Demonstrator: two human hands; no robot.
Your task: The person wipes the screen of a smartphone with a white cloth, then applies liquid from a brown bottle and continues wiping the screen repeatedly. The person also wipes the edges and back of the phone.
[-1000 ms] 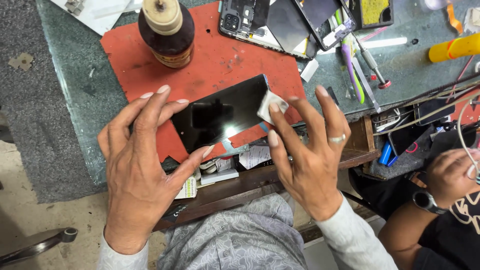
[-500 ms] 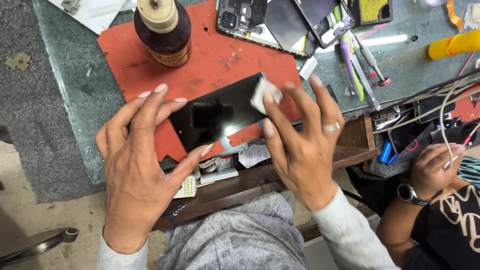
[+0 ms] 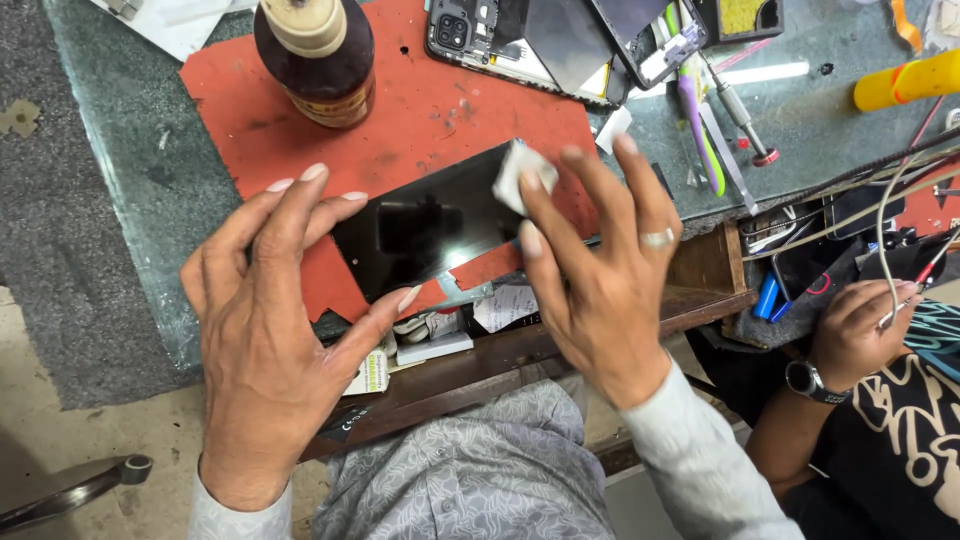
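Observation:
A black glossy phone screen point(image 3: 425, 228) lies on a red mat point(image 3: 420, 110) at the near edge of a workbench. My left hand point(image 3: 275, 300) steadies the screen's left end, fingers on its far edge and thumb at its near edge. My right hand point(image 3: 595, 265), with a ring on one finger, presses a small white pad point(image 3: 517, 172) onto the screen's right end with its fingertips.
A dark brown bottle point(image 3: 318, 55) stands on the mat at the back. Opened phones point(image 3: 560, 35), screwdrivers point(image 3: 735, 115) and a yellow tool point(image 3: 905, 80) lie on the grey-green bench top. Another person's hand point(image 3: 850, 330) with a wristwatch holds cables at the right.
My right hand has slid the white pad up and left along the screen's right end. The left hand has stayed put. The other person's hand has moved up at the right.

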